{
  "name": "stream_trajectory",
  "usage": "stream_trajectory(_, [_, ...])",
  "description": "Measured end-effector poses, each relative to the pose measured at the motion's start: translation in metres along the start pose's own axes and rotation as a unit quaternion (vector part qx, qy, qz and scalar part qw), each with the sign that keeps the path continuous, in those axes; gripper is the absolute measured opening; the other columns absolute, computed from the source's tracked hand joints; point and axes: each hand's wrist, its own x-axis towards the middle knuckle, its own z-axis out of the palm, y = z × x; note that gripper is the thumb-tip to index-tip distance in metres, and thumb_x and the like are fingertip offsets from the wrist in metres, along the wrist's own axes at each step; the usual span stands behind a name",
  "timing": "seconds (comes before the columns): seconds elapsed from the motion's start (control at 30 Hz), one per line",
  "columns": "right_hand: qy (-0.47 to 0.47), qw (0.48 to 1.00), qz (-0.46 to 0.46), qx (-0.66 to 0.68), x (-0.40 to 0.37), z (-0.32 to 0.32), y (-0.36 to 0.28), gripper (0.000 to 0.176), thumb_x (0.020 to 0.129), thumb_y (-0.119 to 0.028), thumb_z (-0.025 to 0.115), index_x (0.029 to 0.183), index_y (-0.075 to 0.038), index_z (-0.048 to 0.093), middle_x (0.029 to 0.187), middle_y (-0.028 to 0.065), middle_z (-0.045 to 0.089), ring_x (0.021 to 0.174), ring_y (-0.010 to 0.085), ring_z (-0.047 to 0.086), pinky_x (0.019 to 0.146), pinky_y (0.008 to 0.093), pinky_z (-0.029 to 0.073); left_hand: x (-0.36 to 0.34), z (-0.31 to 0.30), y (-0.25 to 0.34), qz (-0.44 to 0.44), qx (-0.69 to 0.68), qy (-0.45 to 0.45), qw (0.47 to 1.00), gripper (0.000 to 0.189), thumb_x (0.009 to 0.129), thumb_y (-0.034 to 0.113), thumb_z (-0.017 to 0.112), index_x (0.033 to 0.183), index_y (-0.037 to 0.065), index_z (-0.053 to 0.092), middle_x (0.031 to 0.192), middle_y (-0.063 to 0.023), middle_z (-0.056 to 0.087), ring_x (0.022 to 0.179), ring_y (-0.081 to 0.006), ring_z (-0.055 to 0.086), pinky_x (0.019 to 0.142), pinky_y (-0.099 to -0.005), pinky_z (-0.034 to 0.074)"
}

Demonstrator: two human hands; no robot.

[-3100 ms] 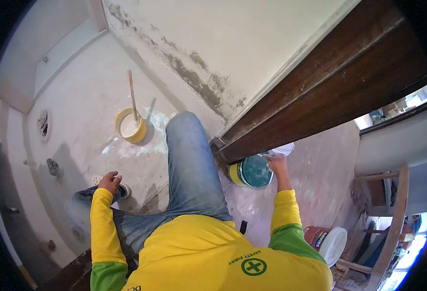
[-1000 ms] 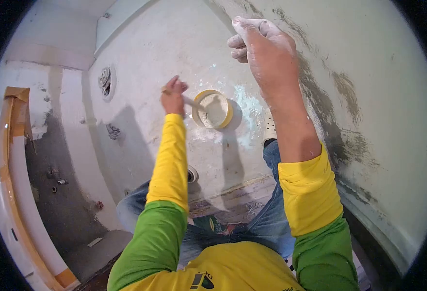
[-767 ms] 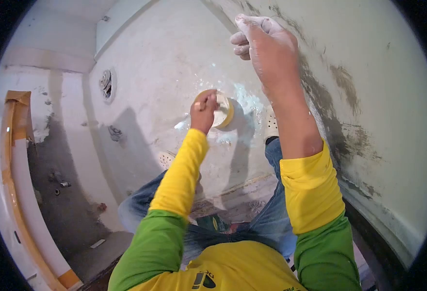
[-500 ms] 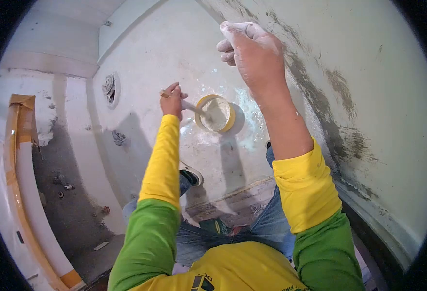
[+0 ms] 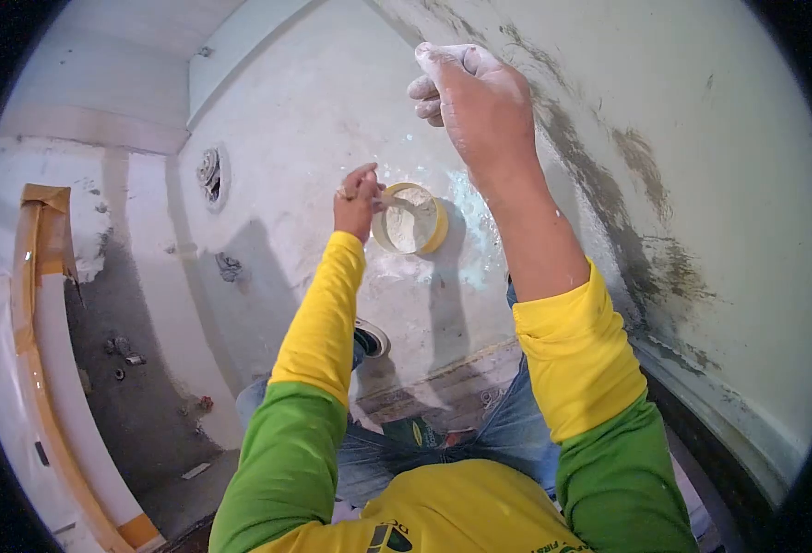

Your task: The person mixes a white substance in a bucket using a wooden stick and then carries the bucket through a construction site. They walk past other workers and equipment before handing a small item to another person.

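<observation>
A round yellow tub (image 5: 440, 227) stands on the floor with a whitish powdery or pasty mix (image 5: 412, 225) in it. My left hand (image 5: 358, 205) is closed around what looks like a putty knife (image 5: 393, 200), whose pale flat blade reaches over the tub's left rim; its tip is hard to make out against the mix. My right hand (image 5: 480, 97) is raised above and to the right of the tub, dusted with white powder. Its fingers curl in against the thumb, and whatever they may hold is hidden.
Close on the right rises a wall (image 5: 756, 184) with dark smears. Pale splashes (image 5: 470, 212) mark the floor around the tub. A drain opening (image 5: 210, 175) lies to the left, and a taped white panel edge (image 5: 32, 313) stands at far left. My shoe (image 5: 372, 338) is below the tub.
My left hand has moved right, close to the tub's rim, and the tool's blade has shifted with it over the mix. My right hand has barely moved.
</observation>
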Motion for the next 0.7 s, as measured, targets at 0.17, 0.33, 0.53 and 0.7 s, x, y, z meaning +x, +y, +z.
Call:
stream_trajectory(0.17, [-0.005, 1.000, 0.017, 0.001, -0.001, -0.003, 0.001, 0.027, 0.082, -0.024, 0.060, 0.078, 0.002, 0.064, 0.064, 0.0066, 0.063, 0.054, 0.0111, 0.057, 0.056, 0.0267, 0.047, -0.009, -0.031, -0.004, -0.077, -0.019, -0.068, 0.994, 0.035, 0.091, 0.025, 0.056, 0.120, 0.005, 0.052, 0.078, -0.0054, 0.051, 0.073, -0.0149, 0.055, 0.066, -0.0377, 0.058])
stream_trajectory(0.33, [-0.010, 1.000, 0.019, -0.007, -0.001, -0.002, -0.002, 0.027, 0.083, -0.024, 0.059, 0.080, 0.002, 0.063, 0.065, 0.0065, 0.064, 0.055, 0.0107, 0.056, 0.055, 0.0268, 0.047, 0.006, -0.009, -0.001, -0.010, -0.085, 0.056, 0.995, 0.034, 0.090, 0.020, 0.055, 0.119, 0.004, 0.051, 0.074, -0.0037, 0.048, 0.066, -0.0130, 0.051, 0.065, -0.0388, 0.059])
stream_trajectory(0.53, [-0.009, 1.000, 0.021, -0.004, -0.004, -0.002, -0.002, 0.028, 0.083, -0.024, 0.059, 0.080, 0.003, 0.063, 0.065, 0.0067, 0.063, 0.054, 0.0109, 0.056, 0.055, 0.0269, 0.047, -0.024, 0.014, -0.016, -0.010, -0.031, -0.064, 0.997, 0.029, 0.088, 0.021, 0.057, 0.111, 0.003, 0.058, 0.073, -0.0023, 0.049, 0.064, -0.0137, 0.052, 0.062, -0.0360, 0.058])
stream_trajectory(0.7, [-0.008, 1.000, 0.005, -0.014, -0.002, -0.003, 0.000, 0.029, 0.083, -0.025, 0.059, 0.077, 0.003, 0.063, 0.062, 0.0063, 0.062, 0.053, 0.0108, 0.054, 0.054, 0.0268, 0.046, 0.020, 0.006, 0.000, 0.009, -0.008, 0.036, 0.999, 0.025, 0.087, 0.018, 0.056, 0.107, 0.003, 0.060, 0.070, -0.0010, 0.049, 0.058, -0.0104, 0.049, 0.057, -0.0333, 0.057])
